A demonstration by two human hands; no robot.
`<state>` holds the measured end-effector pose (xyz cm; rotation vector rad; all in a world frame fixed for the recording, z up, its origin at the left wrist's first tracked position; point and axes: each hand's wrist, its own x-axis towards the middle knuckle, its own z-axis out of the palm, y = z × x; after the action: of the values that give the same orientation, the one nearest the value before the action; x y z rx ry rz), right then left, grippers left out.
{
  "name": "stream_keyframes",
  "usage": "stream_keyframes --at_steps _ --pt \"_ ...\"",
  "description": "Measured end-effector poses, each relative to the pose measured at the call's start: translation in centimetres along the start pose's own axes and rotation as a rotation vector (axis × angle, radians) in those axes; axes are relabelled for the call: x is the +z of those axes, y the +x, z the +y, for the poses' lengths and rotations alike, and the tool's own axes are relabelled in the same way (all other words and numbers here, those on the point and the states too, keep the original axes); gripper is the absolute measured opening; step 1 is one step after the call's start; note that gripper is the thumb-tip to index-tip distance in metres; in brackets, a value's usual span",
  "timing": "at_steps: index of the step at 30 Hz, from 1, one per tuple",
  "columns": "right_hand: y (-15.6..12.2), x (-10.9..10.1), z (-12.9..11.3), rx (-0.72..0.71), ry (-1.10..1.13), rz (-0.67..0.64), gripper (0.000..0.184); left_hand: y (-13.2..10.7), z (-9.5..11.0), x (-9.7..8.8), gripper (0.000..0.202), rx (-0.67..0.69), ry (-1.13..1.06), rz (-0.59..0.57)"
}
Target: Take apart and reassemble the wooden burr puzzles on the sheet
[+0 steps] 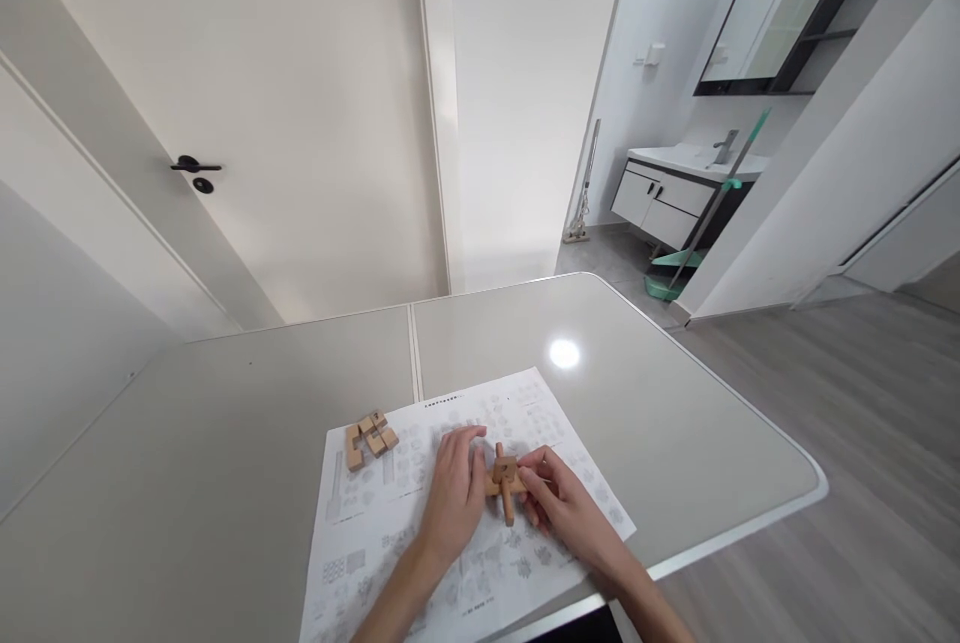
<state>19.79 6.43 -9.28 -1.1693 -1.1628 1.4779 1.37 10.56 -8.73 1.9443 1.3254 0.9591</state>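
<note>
A small wooden puzzle assembly (pixel 504 481) of crossed blocks sits on a printed instruction sheet (pixel 375 523) on the grey table. My left hand (pixel 456 493) curls its fingers against the assembly's left side. My right hand (pixel 564 508) pinches its right side with fingertips. Both hands grip the same piece. A loose cluster of wooden puzzle blocks (pixel 369 437) lies at the sheet's upper left corner, apart from both hands.
The grey table (pixel 225 443) has a seam down the middle and a rounded right corner. A white door with a black handle (pixel 196 166) stands behind. A bathroom with a vanity (pixel 675 193) and a green mop (pixel 709 213) opens at right.
</note>
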Motion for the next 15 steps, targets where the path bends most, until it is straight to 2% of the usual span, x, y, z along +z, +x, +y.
stream_keyframes --at_steps 6,10,15 --pt "-0.3 -0.7 -1.1 0.000 0.010 -0.007 0.040 -0.4 1.8 -2.4 0.032 -0.092 -0.098 -0.208" --pt "-0.1 -0.5 -1.2 0.003 0.008 -0.021 0.040 -0.5 1.9 -2.5 0.037 -0.193 -0.237 -0.263" --pt "0.2 -0.2 -0.2 0.005 -0.034 -0.003 0.045 -0.4 1.5 -2.0 0.037 -0.204 -0.181 -0.275"
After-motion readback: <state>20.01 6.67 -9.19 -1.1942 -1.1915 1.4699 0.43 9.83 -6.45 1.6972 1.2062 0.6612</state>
